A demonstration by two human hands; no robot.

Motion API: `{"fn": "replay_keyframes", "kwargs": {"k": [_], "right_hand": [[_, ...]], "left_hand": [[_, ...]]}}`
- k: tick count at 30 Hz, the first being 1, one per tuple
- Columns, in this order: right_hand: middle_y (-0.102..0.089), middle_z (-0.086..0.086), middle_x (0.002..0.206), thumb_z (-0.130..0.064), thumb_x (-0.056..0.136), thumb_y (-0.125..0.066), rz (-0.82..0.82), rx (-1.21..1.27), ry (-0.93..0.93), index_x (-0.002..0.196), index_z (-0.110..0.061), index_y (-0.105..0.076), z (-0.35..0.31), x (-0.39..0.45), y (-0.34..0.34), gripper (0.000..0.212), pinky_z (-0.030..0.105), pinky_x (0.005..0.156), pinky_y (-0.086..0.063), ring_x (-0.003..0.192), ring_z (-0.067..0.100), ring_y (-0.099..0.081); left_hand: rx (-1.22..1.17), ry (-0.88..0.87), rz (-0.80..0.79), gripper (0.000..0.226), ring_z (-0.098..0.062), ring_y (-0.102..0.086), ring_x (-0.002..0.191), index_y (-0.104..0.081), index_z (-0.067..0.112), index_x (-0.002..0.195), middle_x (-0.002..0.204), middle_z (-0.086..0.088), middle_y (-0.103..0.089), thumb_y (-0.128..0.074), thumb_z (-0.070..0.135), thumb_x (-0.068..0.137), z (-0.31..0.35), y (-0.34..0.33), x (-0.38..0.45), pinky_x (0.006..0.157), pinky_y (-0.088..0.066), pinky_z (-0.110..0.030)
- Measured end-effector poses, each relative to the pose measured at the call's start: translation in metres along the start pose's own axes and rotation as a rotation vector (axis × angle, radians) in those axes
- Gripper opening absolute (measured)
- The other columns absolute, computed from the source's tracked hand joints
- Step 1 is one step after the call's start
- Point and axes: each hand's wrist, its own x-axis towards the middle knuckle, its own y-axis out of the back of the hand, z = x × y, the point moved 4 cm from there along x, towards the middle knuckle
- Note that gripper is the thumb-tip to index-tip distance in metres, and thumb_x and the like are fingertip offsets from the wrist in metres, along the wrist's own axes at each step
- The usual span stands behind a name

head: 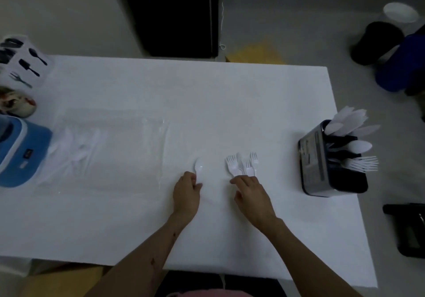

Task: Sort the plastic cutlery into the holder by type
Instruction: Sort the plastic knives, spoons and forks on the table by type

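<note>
1. Holder (pixel 322 158): black, three compartments, near the right edge of the white surface (pixel 161 94). Already loaded: knives in the far compartment (pixel 349 121), spoons in the middle (pixel 358 146), forks in the near one (pixel 363 163). Exact counts in the holder can't be told; pieces overlap.
2. Loose on the surface near the front middle: one white spoon (pixel 199 167), and a cluster of white forks (pixel 241 164), about four, heads pointing away from the person.
3. Left hand (pixel 186 193): fingers curled at the spoon's handle end, looks like a pinch; the bowl lies on the surface.
4. Right hand (pixel 251 195): fingers bent over the fork handles, gathering them; grip looks closed on the bunch, but the handles are hidden under the hand.
5. Clear plastic bag (pixel 92 149) left of centre, with more white cutlery inside; count unreadable, types blurred.
6. Progress, my judgement: well underway, each compartment has its type. Left to do: the one spoon, the roughly four forks, plus whatever is in the bag.
7. Other stuff: blue-and-white container (pixel 20 154) at the left edge, printed sheet with cutlery icons (pixel 25 64) at the far left corner.
</note>
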Motion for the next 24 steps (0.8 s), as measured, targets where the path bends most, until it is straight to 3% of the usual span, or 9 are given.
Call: {"fn": "replay_keyframes", "kwargs": {"k": [6, 10, 14, 18, 24], "right_hand": [[-0.071, 0.003, 0.086, 0.002, 0.076, -0.064, 0.025, -0.092, -0.076, 0.088, -0.012, -0.072, 0.014, -0.008, -0.007, 0.020, 0.036, 0.075, -0.056, 0.077, 0.023, -0.065], [-0.071, 0.001, 0.089, -0.017, 0.081, -0.070, 0.000, -0.186, -0.174, 0.087, -0.017, -0.072, 0.016, -0.012, -0.008, 0.006, 0.033, 0.075, -0.053, 0.085, 0.022, -0.063], [-0.067, 0.003, 0.091, -0.040, 0.073, -0.081, 0.029, -0.198, -0.373, 0.090, -0.015, -0.068, 0.012, -0.013, -0.003, 0.033, 0.037, 0.070, -0.048, 0.086, 0.027, -0.059], [-0.066, 0.005, 0.101, -0.040, 0.083, -0.074, 0.065, -0.099, -0.474, 0.100, -0.014, -0.066, 0.012, -0.007, -0.002, 0.032, 0.034, 0.071, -0.045, 0.094, 0.026, -0.053], [-0.059, 0.007, 0.115, -0.051, 0.075, -0.077, 0.120, -0.072, -0.564, 0.113, -0.020, -0.062, 0.023, -0.007, 0.004, 0.051, 0.037, 0.073, -0.052, 0.101, 0.028, -0.052]], "left_hand": [[-0.198, -0.014, -0.179, 0.025, -0.015, -0.063, 0.077, -0.063, 0.009, 0.095, 0.084, 0.001, -0.065, -0.077, 0.019, 0.077, 0.026, -0.028, -0.011, 0.073, -0.051, -0.025], [-0.189, 0.005, -0.217, 0.019, -0.014, -0.061, 0.075, -0.061, 0.012, 0.090, 0.080, 0.002, -0.063, -0.074, 0.022, 0.081, 0.037, -0.037, -0.015, 0.068, -0.046, -0.021], [-0.181, 0.034, -0.195, 0.017, -0.012, -0.056, 0.069, -0.055, 0.013, 0.084, 0.074, 0.003, -0.059, -0.070, 0.021, 0.083, 0.034, -0.032, -0.014, 0.065, -0.041, -0.019], [-0.203, 0.064, -0.183, 0.018, -0.012, -0.056, 0.067, -0.055, 0.012, 0.085, 0.073, 0.004, -0.059, -0.071, 0.021, 0.083, 0.025, -0.026, -0.012, 0.060, -0.039, -0.017], [-0.249, 0.093, -0.213, 0.019, -0.018, -0.062, 0.073, -0.058, 0.010, 0.088, 0.074, 0.004, -0.060, -0.073, 0.021, 0.081, 0.019, -0.025, -0.011, 0.074, -0.056, -0.033]]}}
